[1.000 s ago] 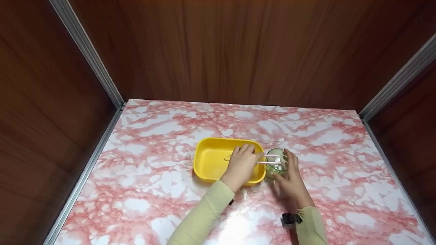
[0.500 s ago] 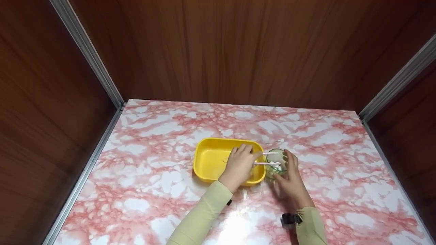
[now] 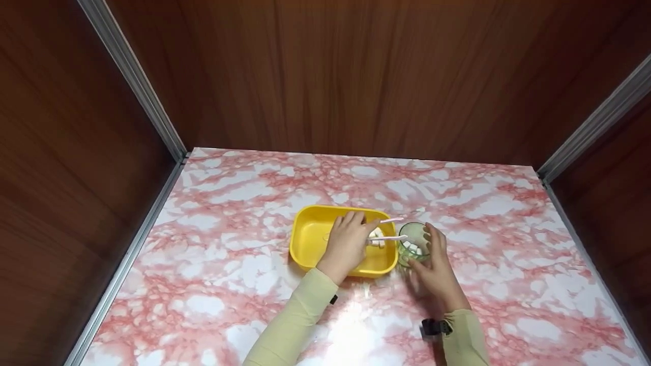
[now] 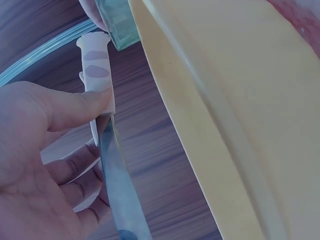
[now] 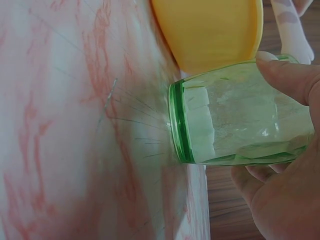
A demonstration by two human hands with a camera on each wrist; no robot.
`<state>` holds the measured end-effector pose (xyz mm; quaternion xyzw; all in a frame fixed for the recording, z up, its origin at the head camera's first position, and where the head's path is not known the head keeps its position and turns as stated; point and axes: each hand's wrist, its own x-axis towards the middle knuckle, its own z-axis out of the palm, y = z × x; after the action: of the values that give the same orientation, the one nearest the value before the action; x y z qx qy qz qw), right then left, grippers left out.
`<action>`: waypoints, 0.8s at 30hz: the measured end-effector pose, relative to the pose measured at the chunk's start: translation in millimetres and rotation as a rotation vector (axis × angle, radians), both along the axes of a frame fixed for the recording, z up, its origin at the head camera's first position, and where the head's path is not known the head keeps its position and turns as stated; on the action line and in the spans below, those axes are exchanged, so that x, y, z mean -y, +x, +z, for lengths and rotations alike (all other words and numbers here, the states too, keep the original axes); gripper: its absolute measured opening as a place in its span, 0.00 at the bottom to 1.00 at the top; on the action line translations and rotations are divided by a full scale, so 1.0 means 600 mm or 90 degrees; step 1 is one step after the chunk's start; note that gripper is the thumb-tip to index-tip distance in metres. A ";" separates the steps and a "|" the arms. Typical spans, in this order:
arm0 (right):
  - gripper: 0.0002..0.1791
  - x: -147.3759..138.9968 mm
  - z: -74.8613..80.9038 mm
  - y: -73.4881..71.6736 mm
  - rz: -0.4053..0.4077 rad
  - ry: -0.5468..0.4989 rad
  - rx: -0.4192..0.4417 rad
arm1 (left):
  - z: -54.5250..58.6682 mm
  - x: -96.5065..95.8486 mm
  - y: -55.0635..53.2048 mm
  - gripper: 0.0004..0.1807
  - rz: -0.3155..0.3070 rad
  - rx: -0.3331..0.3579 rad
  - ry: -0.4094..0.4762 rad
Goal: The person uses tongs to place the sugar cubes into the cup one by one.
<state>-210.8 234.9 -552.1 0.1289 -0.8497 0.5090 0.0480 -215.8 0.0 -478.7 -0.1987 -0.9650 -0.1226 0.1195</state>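
My left hand (image 3: 347, 244) holds a pair of tongs (image 4: 122, 185) above the right half of a yellow plastic tub (image 3: 310, 244). The tongs have a metal body and pale, pink-marked tips, which stand apart with nothing between them, over the tub's right rim. My right hand (image 3: 438, 272) grips a green-tinted drinking glass (image 5: 235, 120) standing upright on the table beside the tub. Several small white cubes (image 3: 412, 248) lie in the bottom of the glass. More white cubes (image 3: 377, 236) show in the tub between the tong arms; my left hand hides part of the tub floor.
The table (image 3: 229, 234) has a red-and-white marbled top. Dark wood panels (image 3: 330, 76) rise behind it and at both sides, with grey metal strips (image 3: 137, 76) along the corners. A black wrist strap (image 3: 435, 327) is on my right sleeve.
A second ago the tong tips held a white cube over the glass. They spread and let it go there; my left hand then moved left with the tongs. My right hand stayed on the glass.
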 end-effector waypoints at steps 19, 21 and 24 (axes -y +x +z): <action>0.49 0.000 0.004 -0.003 0.000 0.006 -0.006 | -0.005 0.018 -0.007 0.29 0.007 0.005 -0.011; 0.48 -0.001 0.002 -0.003 0.004 -0.002 -0.010 | -0.006 0.022 -0.008 0.29 0.010 0.006 -0.010; 0.48 -0.001 0.001 -0.003 0.005 -0.005 -0.010 | -0.011 0.027 -0.010 0.29 0.014 0.015 -0.005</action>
<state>-212.7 235.3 -551.5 0.1362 -0.8466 0.5118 0.0529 -221.6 -16.3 -485.4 -0.1875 -0.9688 -0.1200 0.1090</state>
